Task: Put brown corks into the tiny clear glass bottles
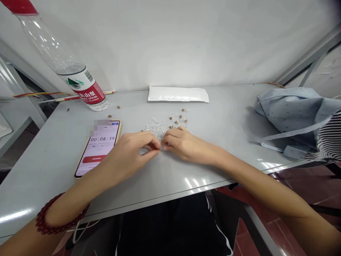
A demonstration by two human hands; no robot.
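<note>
My left hand (134, 151) and my right hand (183, 144) rest on the grey table (226, 142), fingertips meeting in a pinch at the middle. Both pinch something tiny and clear that I cannot make out. Just beyond my fingers lies a scatter of small clear plastic pieces (156, 126) and several small brown pieces (177, 119). A dark red bead bracelet (57, 220) circles my left wrist.
A phone (99, 147) showing a timer lies left of my left hand. A plastic water bottle (77, 76) with a red label stands at the back left. A white flat packet (178, 94) lies against the wall. Folded blue cloth (298, 117) sits at the right edge.
</note>
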